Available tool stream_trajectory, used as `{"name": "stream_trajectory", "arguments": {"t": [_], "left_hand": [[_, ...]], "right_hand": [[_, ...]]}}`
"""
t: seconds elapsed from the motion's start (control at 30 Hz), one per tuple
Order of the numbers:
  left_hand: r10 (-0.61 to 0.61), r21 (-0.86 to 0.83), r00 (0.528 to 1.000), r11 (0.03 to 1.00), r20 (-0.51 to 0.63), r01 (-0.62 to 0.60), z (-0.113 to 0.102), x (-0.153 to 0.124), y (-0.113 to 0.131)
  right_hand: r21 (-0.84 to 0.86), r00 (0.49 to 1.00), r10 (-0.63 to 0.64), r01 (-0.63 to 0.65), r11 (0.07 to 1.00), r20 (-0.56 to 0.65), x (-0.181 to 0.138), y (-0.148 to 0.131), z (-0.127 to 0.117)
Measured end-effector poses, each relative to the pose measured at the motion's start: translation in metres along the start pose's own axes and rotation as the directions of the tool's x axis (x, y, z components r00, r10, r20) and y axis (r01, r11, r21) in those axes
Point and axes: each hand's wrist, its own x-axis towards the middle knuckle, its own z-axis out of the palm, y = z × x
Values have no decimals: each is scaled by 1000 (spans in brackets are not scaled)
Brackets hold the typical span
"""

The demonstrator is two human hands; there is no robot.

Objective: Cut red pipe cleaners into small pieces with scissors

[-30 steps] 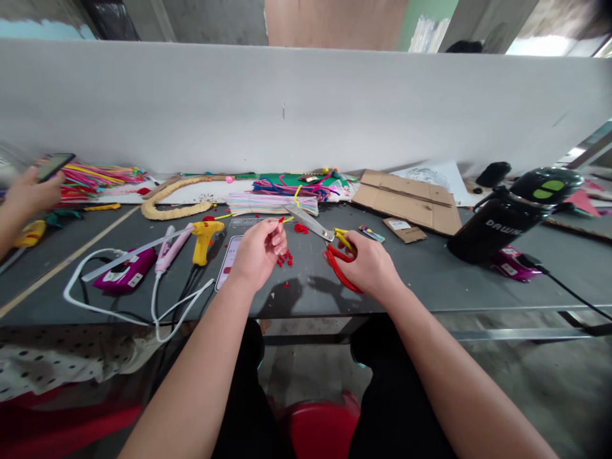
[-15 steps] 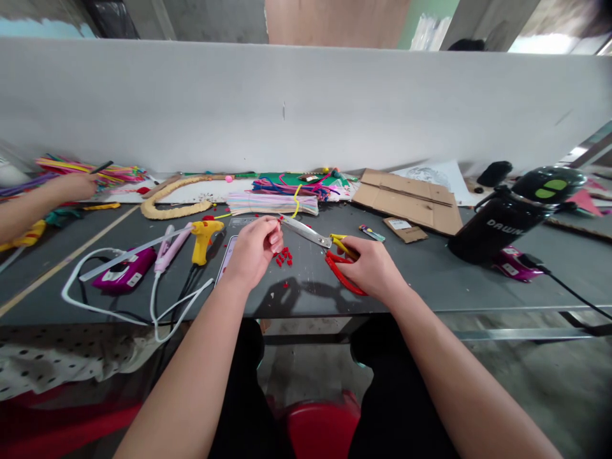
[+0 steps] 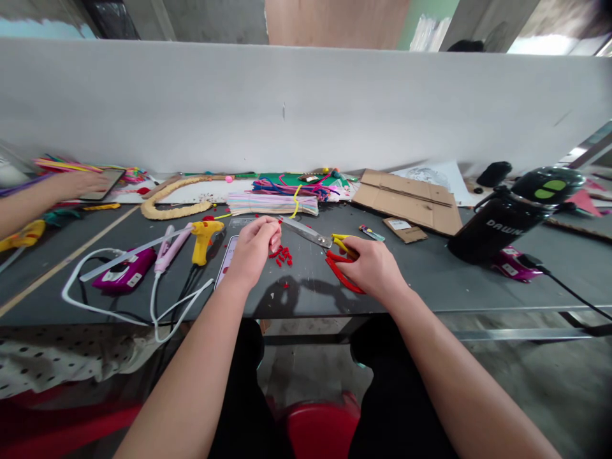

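Observation:
My right hand [image 3: 370, 262] is closed around the handles, one yellow and one red, of a pair of scissors [image 3: 306, 232]. The blades point left, with their tips close to the fingers of my left hand [image 3: 258, 242]. That hand is held in a pinch above the table, and a speck of red shows at its fingertips; most of what it grips is hidden. Below it on the grey table lie several small red snippets [image 3: 284, 256]. A phone with a lit screen [image 3: 226, 260] lies partly behind my left wrist.
A yellow glue gun [image 3: 201, 242], a pink hair straightener [image 3: 172, 248] and a purple power block [image 3: 125, 271] with cables are at left. Pipe cleaners [image 3: 270, 203] lie behind, cardboard [image 3: 408, 201] and a black bottle [image 3: 514, 217] at right. Another person's hand [image 3: 83, 183] reaches in at far left.
The other person's hand now lies over a dark flat object, tilted differently from before. My hands and the scissors have barely shifted; slightly more of the red snippets shows beside my left hand.

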Motion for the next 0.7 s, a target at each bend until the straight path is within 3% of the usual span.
{"name": "stream_trajectory", "arguments": {"t": [0.23, 0.5, 0.7], "left_hand": [[45, 196, 999, 980, -6, -43, -2, -2, 0], [33, 151, 999, 988, -25, -29, -1, -2, 1], [62, 166, 998, 984, 11, -63, -2, -1, 0]], "right_hand": [[-42, 1000, 2, -1, 999, 8, 0, -1, -1], [-102, 996, 85, -86, 991, -13, 2, -1, -1], [27, 998, 50, -51, 998, 48, 3, 4, 1]]}}
